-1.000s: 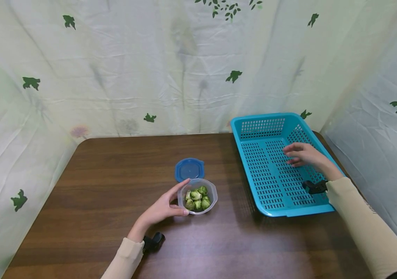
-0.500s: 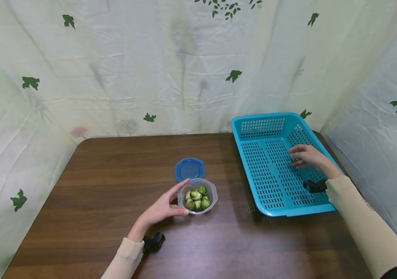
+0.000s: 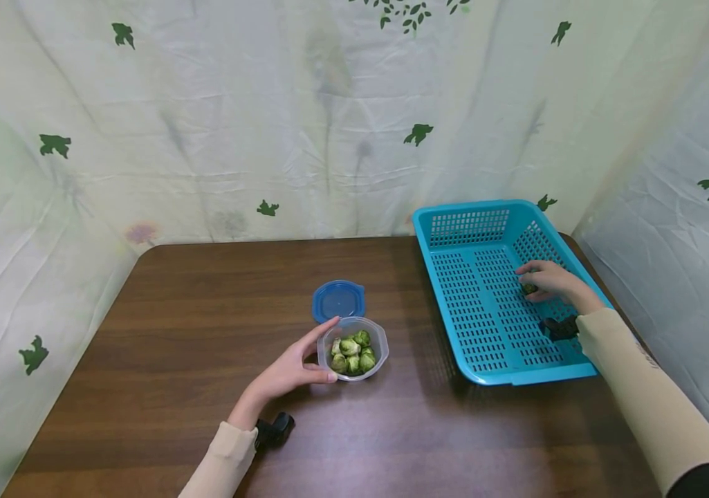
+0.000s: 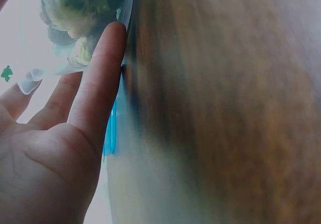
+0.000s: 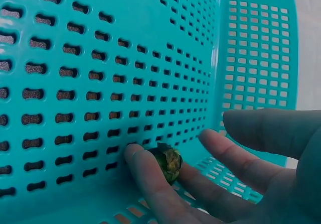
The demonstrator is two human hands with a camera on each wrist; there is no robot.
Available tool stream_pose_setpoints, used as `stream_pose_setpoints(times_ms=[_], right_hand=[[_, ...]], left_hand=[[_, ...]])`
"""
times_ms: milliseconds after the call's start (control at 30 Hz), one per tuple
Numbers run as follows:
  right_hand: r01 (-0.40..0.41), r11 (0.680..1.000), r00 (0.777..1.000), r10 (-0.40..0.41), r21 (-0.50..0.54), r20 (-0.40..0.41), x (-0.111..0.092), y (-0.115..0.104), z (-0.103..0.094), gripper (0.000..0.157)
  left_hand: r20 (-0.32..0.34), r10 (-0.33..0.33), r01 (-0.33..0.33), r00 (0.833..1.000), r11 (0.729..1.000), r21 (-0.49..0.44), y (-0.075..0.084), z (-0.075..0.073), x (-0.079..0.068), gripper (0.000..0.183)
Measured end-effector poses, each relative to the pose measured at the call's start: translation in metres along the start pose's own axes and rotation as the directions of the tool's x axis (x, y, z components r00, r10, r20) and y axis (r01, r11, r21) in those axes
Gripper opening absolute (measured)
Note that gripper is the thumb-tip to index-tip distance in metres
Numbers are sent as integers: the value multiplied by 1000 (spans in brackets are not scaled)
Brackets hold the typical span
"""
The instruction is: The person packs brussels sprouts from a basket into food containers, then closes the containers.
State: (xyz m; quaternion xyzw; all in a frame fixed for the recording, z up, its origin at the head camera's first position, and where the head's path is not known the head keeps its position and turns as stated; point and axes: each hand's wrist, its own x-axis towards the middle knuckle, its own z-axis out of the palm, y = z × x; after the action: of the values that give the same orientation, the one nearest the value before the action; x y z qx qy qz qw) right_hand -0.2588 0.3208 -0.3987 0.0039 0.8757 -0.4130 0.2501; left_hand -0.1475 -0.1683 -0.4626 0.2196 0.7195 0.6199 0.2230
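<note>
A clear plastic container (image 3: 382, 346) holding several green Brussels sprouts (image 3: 353, 353) stands on the table. My left hand (image 3: 292, 370) grips its left side, index finger along the rim and thumb at the near side; the left wrist view shows the thumb (image 4: 98, 78) against the wall. Inside the blue basket (image 3: 460, 311) my right hand (image 3: 550, 280) holds a single Brussels sprout (image 5: 170, 162) low near the basket floor. Digits lie on both sides of that sprout, one partly covering it in the right wrist view, while other fingers (image 5: 241, 156) stay spread away from it.
Behind the container lies a blue lid (image 3: 338, 300), flat on the brown table (image 3: 217, 332). The basket's raised walls surround my right hand at the table's right side. A pale leaf-patterned curtain (image 3: 304, 124) closes off the back and sides.
My right hand has shifted slightly right and lower inside the basket, and the sprout between its fingers has come into sight. The left hand and container stay put.
</note>
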Motion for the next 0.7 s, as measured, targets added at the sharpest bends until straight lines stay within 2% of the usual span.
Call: stream_pose_setpoints(times_ms=[233,433,700], right_hand=[[22,999,1000,-22,33,11,-2,-3,2,47],[52,993,995,-60,101,81,0,-4,5,44],[27,997,992,-36,75,125,3,-6,10,43]], left_hand=[[-4,-7,7,1000,1000,5,1,0,0,89],[-6,-9,9,1000,1000,3,2,0,-1,89],[-4,-6,6,1000,1000,-7,1,0,0,89]])
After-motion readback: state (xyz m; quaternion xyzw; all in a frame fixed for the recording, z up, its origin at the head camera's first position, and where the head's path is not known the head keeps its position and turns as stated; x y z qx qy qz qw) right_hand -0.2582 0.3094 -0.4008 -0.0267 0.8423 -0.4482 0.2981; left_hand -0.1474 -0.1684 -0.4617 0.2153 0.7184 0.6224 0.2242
